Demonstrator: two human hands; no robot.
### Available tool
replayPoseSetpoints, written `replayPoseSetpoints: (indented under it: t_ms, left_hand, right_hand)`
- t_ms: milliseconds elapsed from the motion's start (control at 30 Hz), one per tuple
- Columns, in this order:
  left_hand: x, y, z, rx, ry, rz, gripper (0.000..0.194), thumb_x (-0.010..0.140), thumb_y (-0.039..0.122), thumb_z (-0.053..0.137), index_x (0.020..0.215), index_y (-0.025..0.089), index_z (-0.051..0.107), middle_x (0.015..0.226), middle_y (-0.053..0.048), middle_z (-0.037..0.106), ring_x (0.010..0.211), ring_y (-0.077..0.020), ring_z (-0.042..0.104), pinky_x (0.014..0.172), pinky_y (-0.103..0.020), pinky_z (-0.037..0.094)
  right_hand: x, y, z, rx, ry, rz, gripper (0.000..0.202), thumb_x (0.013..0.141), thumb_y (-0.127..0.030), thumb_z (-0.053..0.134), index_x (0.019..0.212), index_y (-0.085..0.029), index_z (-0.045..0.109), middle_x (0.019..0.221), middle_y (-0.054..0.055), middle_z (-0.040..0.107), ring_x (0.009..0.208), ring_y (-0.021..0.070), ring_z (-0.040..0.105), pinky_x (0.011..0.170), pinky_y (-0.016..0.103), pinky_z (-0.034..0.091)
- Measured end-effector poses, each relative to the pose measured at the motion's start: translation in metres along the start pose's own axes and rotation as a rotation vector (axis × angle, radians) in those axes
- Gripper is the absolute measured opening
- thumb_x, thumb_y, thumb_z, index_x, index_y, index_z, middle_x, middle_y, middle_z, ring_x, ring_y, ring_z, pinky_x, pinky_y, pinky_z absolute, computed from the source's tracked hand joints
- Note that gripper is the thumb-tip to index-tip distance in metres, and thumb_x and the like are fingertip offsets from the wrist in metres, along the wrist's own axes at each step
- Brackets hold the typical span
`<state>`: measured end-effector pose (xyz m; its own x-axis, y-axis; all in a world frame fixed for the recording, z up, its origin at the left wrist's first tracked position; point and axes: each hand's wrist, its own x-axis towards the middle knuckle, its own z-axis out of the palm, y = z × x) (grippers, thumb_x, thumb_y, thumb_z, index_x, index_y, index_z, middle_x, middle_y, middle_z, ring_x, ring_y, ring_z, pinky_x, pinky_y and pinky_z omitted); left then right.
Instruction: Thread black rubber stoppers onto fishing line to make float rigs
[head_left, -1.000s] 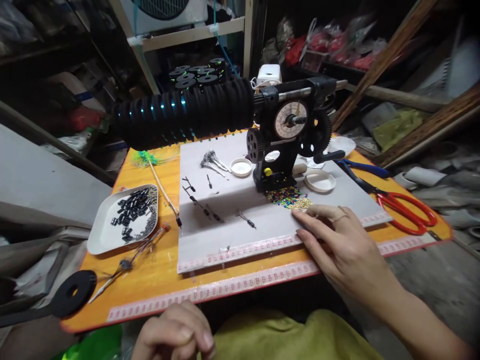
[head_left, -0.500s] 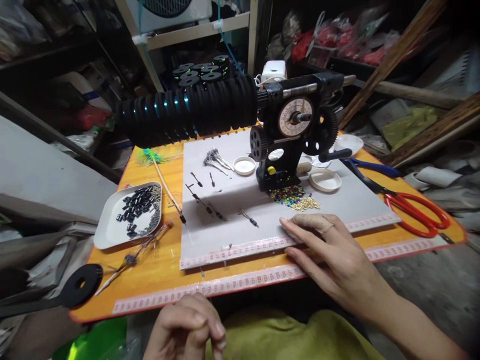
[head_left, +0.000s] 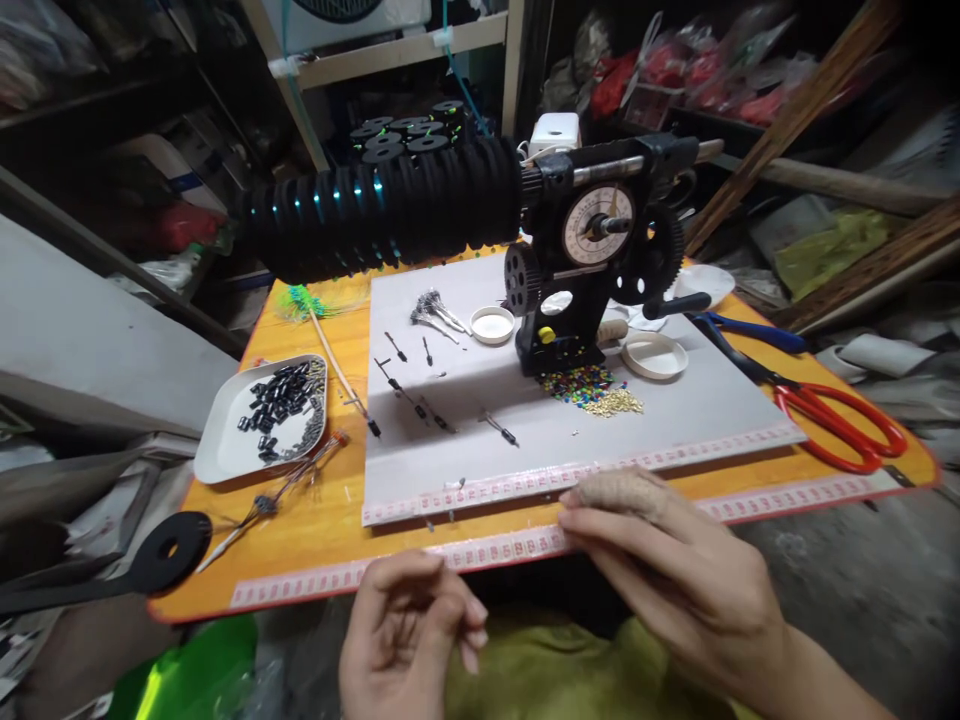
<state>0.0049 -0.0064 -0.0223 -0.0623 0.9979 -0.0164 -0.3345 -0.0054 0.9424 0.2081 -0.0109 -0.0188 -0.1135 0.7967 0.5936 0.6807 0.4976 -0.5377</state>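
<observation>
Directly behind beads (head_left: 576,383) stands a machine (head_left: 596,228); scissors (head_left: 789,384) rightward.

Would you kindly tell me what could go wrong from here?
The small coloured pieces and gold pieces lie loose on the pale board, so a sweep of the right hand might scatter them. The black roll sits at the left edge of the table, its strip trailing beyond, and could be dragged off. The open tray nearby might spill its black pieces if bumped.

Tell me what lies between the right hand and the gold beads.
In the head view, a pink measuring tape, then grey board with one tiny pale bit, lie between the right hand and the gold beads.
</observation>
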Motion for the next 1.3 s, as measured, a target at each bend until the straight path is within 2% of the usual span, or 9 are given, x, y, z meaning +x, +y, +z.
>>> replayPoseSetpoints:
  t_ms: [100, 267, 500, 633, 767, 1067, 1233, 1300]
  left_hand:
    - [-0.004, -0.001, 0.007, -0.033, -0.006, -0.076, 0.026, 0.084, 0.03, 0.075, 0.109, 0.03, 0.065, 0.064, 0.006, 0.07, 0.049, -0.0053, 0.06, 0.046, -0.008, 0.048]
    - [-0.01, 0.001, 0.01, -0.114, -0.033, -0.096, 0.033, 0.083, 0.029, 0.077, 0.113, 0.029, 0.063, 0.064, 0.006, 0.069, 0.05, -0.0043, 0.062, 0.047, -0.006, 0.048]
    - [-0.014, 0.008, 0.003, -0.151, -0.07, -0.166, 0.034, 0.082, 0.029, 0.078, 0.112, 0.032, 0.063, 0.066, 0.008, 0.07, 0.051, -0.003, 0.065, 0.049, -0.005, 0.05]
    - [-0.013, 0.01, 0.0, -0.167, -0.121, -0.197, 0.034, 0.083, 0.03, 0.077, 0.113, 0.032, 0.061, 0.068, 0.008, 0.071, 0.051, -0.0028, 0.066, 0.049, -0.004, 0.05]
    - [-0.01, 0.011, -0.003, -0.219, -0.118, -0.238, 0.037, 0.081, 0.028, 0.08, 0.113, 0.029, 0.06, 0.068, 0.007, 0.07, 0.051, -0.0049, 0.068, 0.047, -0.005, 0.05]
    - [-0.009, 0.01, -0.005, -0.257, -0.138, -0.259, 0.038, 0.081, 0.027, 0.08, 0.112, 0.029, 0.059, 0.068, 0.008, 0.07, 0.052, -0.0052, 0.069, 0.047, -0.005, 0.051]
    - [-0.009, 0.006, -0.008, -0.249, -0.107, -0.251, 0.038, 0.081, 0.026, 0.08, 0.112, 0.028, 0.059, 0.068, 0.007, 0.071, 0.051, -0.0061, 0.069, 0.046, -0.006, 0.051]
    - [-0.008, 0.001, -0.01, -0.243, -0.106, -0.208, 0.038, 0.081, 0.024, 0.079, 0.113, 0.026, 0.06, 0.068, 0.006, 0.071, 0.049, -0.0072, 0.068, 0.044, -0.007, 0.051]
  right_hand:
    - [0.008, -0.023, 0.009, 0.295, -0.03, 0.085, 0.031, 0.083, 0.002, 0.062, 0.104, -0.02, 0.068, 0.089, 0.005, 0.073, 0.078, 0.0137, 0.071, 0.069, 0.019, 0.059]
    - [0.023, -0.042, 0.022, 0.506, -0.06, 0.188, 0.025, 0.081, 0.001, 0.064, 0.093, -0.02, 0.072, 0.078, 0.0, 0.076, 0.069, 0.0119, 0.073, 0.066, 0.016, 0.058]
    - [0.033, -0.048, 0.026, 0.507, -0.133, 0.119, 0.032, 0.083, 0.003, 0.059, 0.099, -0.021, 0.071, 0.083, 0.0, 0.077, 0.072, 0.0113, 0.073, 0.066, 0.015, 0.058]
    - [0.026, -0.048, 0.028, 0.44, -0.178, 0.164, 0.032, 0.085, -0.001, 0.06, 0.107, -0.024, 0.064, 0.092, -0.002, 0.077, 0.078, 0.0105, 0.074, 0.072, 0.014, 0.059]
    - [0.019, -0.047, 0.03, 0.4, -0.192, 0.19, 0.033, 0.086, -0.004, 0.06, 0.112, -0.025, 0.059, 0.092, -0.002, 0.075, 0.077, 0.0112, 0.075, 0.072, 0.015, 0.06]
    - [0.018, -0.046, 0.031, 0.409, -0.199, 0.184, 0.034, 0.087, -0.004, 0.059, 0.112, -0.026, 0.057, 0.092, -0.002, 0.075, 0.078, 0.0117, 0.076, 0.073, 0.015, 0.061]
    - [0.022, -0.048, 0.031, 0.394, -0.18, 0.07, 0.033, 0.085, 0.0, 0.056, 0.107, -0.025, 0.057, 0.086, -0.001, 0.074, 0.07, 0.013, 0.074, 0.063, 0.016, 0.06]
    - [0.026, -0.049, 0.031, 0.399, -0.171, 0.02, 0.034, 0.086, 0.001, 0.053, 0.108, -0.026, 0.056, 0.083, -0.002, 0.074, 0.071, 0.0133, 0.073, 0.063, 0.017, 0.06]
